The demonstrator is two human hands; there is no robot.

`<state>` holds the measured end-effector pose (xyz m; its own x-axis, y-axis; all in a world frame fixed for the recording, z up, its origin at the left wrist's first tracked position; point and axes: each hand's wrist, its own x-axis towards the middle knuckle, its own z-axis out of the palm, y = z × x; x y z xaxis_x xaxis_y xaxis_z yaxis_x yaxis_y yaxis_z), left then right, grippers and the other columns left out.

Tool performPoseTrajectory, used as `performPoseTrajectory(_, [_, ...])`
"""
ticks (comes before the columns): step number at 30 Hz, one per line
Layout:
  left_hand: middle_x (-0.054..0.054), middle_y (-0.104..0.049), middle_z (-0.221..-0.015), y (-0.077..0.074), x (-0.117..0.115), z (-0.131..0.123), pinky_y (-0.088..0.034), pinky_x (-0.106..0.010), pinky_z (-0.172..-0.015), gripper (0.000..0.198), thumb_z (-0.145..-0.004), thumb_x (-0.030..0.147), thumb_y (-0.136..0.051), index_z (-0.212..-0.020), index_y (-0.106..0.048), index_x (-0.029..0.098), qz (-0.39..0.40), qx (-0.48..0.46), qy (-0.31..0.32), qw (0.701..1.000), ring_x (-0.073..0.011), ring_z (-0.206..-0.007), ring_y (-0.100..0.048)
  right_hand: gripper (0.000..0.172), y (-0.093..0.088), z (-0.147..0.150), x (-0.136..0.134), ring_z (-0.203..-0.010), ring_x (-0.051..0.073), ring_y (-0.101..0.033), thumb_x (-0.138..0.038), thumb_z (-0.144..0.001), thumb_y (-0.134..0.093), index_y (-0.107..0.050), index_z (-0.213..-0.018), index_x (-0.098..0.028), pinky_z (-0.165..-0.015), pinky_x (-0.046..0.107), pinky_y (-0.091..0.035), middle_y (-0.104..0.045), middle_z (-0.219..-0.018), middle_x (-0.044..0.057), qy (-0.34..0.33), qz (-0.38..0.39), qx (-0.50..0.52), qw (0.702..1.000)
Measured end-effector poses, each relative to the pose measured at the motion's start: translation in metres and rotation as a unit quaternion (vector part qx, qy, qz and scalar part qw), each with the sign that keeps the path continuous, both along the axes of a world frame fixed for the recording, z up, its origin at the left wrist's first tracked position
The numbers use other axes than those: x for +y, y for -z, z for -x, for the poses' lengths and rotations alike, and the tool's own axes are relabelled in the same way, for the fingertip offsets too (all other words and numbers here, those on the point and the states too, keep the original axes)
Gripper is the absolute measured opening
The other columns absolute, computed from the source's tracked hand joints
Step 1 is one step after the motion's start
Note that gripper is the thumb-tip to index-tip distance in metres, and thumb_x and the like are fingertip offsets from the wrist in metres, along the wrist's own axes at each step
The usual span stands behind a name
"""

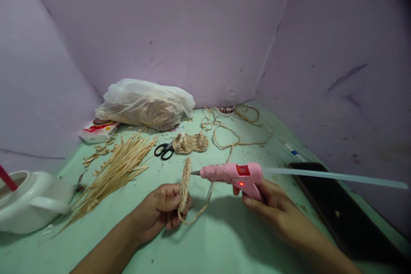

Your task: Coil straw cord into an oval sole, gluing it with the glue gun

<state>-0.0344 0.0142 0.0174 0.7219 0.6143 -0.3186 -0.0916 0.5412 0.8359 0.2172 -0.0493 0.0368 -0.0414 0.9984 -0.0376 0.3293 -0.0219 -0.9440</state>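
Green table (208, 252); braided piece (185, 179) between left fingers (171, 190).

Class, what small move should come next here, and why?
Probably a light squeeze of the pink glue gun: the right hand points its nozzle at the braided piece, which the left hand grips, and loose cord trails from that piece.

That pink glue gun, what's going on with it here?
A person's right hand holds the pink glue gun, its nozzle at or very near a braided piece that the left hand pinches upright. A red light glows on the gun. Black-handled scissors lie beyond, right by a second braided piece.
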Motion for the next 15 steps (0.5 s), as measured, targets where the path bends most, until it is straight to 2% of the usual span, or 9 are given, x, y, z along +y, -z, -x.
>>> performPoseTrajectory(15, [0.001, -0.047, -0.055, 0.0005, -0.0010, 0.0008, -0.019, -0.017, -0.036, 0.047, -0.061, 0.051, -0.077, -0.062, -0.054, 0.010, -0.004, -0.009, 0.013, 1.000, -0.0020, -0.038, -0.035, 0.022, -0.0044, 0.0007, 0.0009, -0.074, 0.022, -0.059, -0.034, -0.071, -0.056, -0.064, -0.085, -0.018, -0.068, 0.031, -0.048, -0.064, -0.079, 0.004, 0.013, -0.012, -0.011, 1.000])
